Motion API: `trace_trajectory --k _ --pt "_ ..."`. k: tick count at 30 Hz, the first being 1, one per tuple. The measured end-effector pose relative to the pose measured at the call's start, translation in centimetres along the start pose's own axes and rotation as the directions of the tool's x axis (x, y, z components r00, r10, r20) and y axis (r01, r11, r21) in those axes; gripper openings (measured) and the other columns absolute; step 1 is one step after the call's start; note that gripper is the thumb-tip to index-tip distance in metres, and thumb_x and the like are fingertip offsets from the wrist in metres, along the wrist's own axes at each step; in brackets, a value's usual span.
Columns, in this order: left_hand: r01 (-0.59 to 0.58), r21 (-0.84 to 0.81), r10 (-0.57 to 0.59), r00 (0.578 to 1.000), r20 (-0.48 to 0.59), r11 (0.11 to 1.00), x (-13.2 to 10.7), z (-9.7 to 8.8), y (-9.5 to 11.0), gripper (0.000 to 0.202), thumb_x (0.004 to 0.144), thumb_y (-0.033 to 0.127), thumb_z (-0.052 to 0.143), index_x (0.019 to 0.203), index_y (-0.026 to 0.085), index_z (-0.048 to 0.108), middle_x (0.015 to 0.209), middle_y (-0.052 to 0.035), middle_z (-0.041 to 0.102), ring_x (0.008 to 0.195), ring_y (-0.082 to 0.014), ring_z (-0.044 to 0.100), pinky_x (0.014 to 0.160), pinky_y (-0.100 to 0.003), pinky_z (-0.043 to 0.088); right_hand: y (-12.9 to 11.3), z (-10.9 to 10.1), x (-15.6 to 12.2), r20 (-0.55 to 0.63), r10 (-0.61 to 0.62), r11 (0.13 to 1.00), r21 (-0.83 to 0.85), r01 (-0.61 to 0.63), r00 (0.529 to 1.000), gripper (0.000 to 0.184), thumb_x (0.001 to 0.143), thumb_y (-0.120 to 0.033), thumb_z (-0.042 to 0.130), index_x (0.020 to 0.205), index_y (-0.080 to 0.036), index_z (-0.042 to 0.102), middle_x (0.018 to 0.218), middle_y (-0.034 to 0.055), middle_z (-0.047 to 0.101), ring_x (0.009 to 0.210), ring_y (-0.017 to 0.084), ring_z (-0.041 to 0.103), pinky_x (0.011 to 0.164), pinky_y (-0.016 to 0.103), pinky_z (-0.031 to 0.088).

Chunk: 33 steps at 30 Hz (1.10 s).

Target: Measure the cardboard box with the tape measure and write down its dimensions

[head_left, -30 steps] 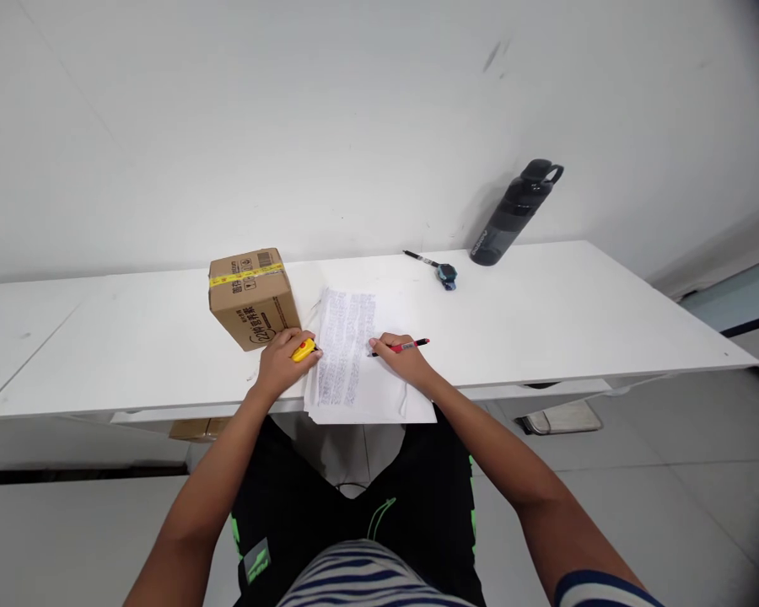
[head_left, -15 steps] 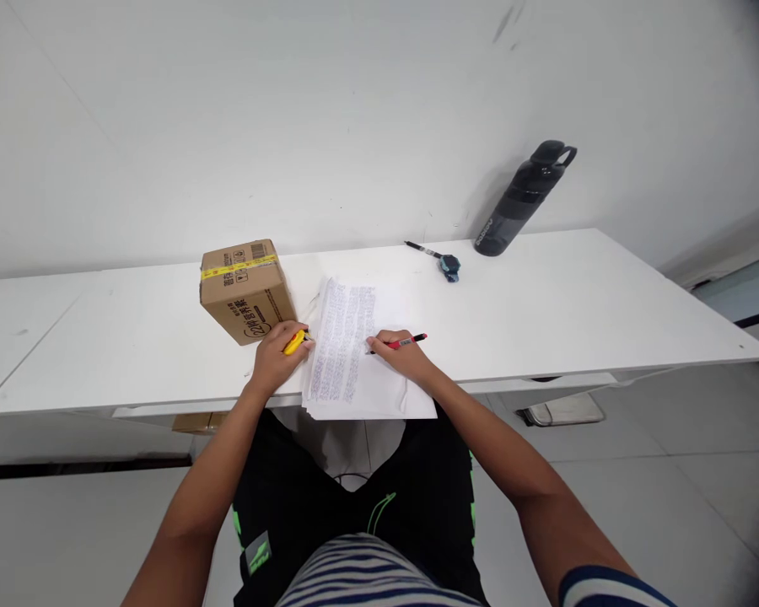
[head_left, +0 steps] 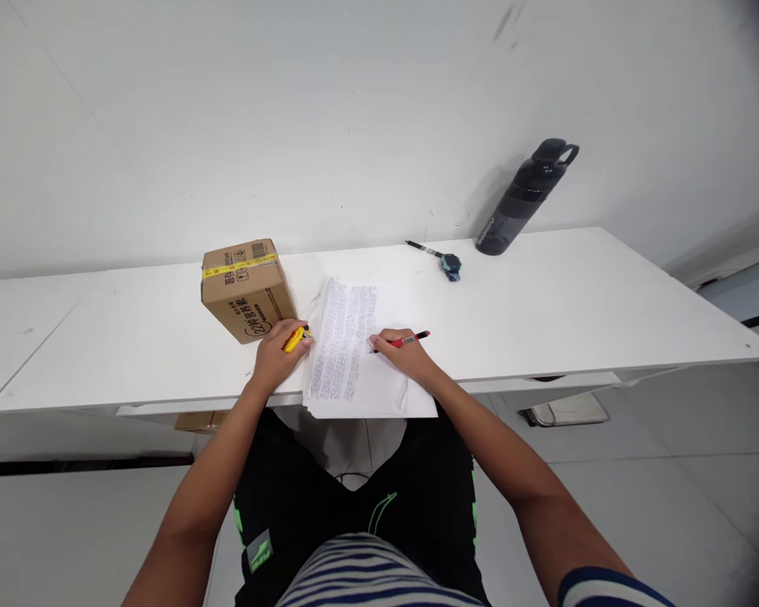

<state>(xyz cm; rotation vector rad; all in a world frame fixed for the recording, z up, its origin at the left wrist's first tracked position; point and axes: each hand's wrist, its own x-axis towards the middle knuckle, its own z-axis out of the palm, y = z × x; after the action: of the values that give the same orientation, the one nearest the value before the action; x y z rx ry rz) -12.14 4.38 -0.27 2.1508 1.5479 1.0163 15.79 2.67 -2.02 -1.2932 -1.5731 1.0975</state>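
Our inked pages lie at lower centre, seemingly for easy reach. Our right hand pinches a red pen low, probably for control; to the left, our left hand curls its fingers around a yellow tool. Upper right, a bottle stands near the wall, apparently out of the way.

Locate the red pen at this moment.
In the head view, the red pen is just right of centre, held in the right hand, its tip beside the written columns on the papers.
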Motion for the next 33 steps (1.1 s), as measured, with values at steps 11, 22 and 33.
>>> trace_trajectory --k 11,22,33 --pt "-0.055 -0.027 0.055 0.998 -0.007 0.998 0.2 0.1 -1.0 0.039 0.087 0.047 0.057 0.118 0.024 0.065 0.121 -0.0065 0.063 0.112 -0.0221 0.06 0.101 -0.036 0.045 0.1 -0.1 0.0 -0.007 -0.016 1.0 -0.015 0.016 1.0 0.039 0.085 -0.048 0.054 0.056 -0.021 0.053 0.056 -0.0012 0.049 0.058 0.015 0.047 0.057 0.03 0.036" --pt "-0.067 0.006 0.067 0.996 -0.058 0.998 0.3 0.3 -0.8 0.036 0.085 0.046 0.061 0.113 0.024 0.067 0.117 -0.007 0.065 0.109 -0.022 0.061 0.099 -0.036 0.046 0.3 0.0 0.2 -0.003 -0.031 0.999 0.008 0.031 1.0 0.041 0.084 -0.046 0.054 0.053 -0.022 0.043 0.055 -0.0032 0.042 0.055 0.013 0.039 0.055 0.029 0.03" --pt "-0.064 -0.032 0.061 0.996 -0.07 0.997 0.3 0.3 -0.8 0.034 0.086 0.044 0.06 0.112 0.023 0.067 0.115 -0.0066 0.066 0.107 -0.021 0.062 0.099 -0.035 0.046 0.2 -0.1 0.2 -0.09 -0.036 0.999 0.016 0.037 0.995 0.044 0.085 -0.048 0.052 0.052 -0.022 0.037 0.053 -0.0038 0.038 0.054 0.013 0.037 0.055 0.029 0.03"
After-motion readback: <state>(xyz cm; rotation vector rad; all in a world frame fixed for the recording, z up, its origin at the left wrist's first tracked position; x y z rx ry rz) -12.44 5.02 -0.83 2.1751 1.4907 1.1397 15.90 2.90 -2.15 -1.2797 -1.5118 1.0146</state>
